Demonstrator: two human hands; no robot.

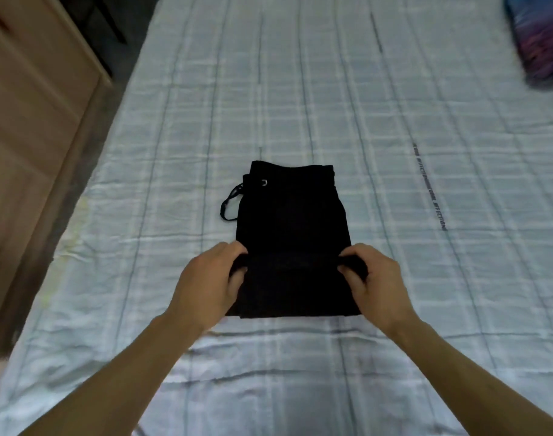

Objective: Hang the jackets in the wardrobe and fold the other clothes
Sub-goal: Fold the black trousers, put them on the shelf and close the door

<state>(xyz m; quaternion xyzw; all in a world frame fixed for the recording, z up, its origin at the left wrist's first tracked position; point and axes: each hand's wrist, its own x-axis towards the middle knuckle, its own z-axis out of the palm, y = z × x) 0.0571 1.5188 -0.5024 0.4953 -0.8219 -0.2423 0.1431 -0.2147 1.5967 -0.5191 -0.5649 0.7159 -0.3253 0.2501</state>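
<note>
A pair of black drawstring trousers (292,215) lies folded into a compact rectangle in the middle of the bed (394,121), waistband at the far end, with a cord loop sticking out to the left. My left hand (210,284) pinches the left side of the near folded layer. My right hand (374,281) pinches the right side of the same layer. The fold edge runs straight between both hands, raised slightly off the fabric below.
The bed carries a pale blue checked sheet. A light wooden cabinet (32,127) stands along the left, with a dark strip of floor between it and the bed. A purple and blue patterned cloth (539,36) lies at the far right corner.
</note>
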